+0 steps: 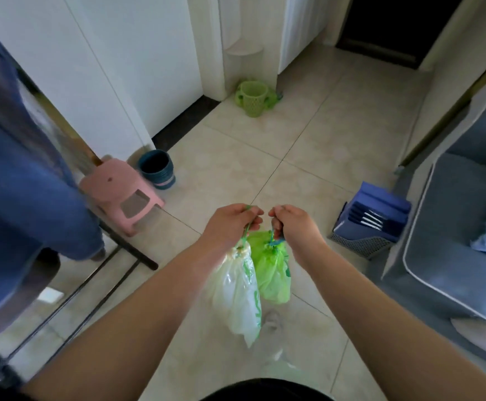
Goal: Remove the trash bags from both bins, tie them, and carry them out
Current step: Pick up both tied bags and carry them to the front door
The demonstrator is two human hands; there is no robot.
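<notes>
My left hand (231,224) grips the green drawstring of a tied white trash bag (236,296), which hangs below it over the tiled floor. Beside it, my right hand (292,225) grips the drawstring of a tied green trash bag (270,270) that hangs just right of the white one, the two bags touching. A green perforated bin (253,98) stands by the white pillar at the far wall. Near the left wall a dark blue bin (158,169) stands with no bag visible in it.
A pink stool (120,192) sits next to the blue bin. Blue cloth (19,183) hangs at the left over a dark metal frame. A blue file holder (371,218) and a grey sofa (452,227) stand on the right. A dark doorway (395,24) lies ahead.
</notes>
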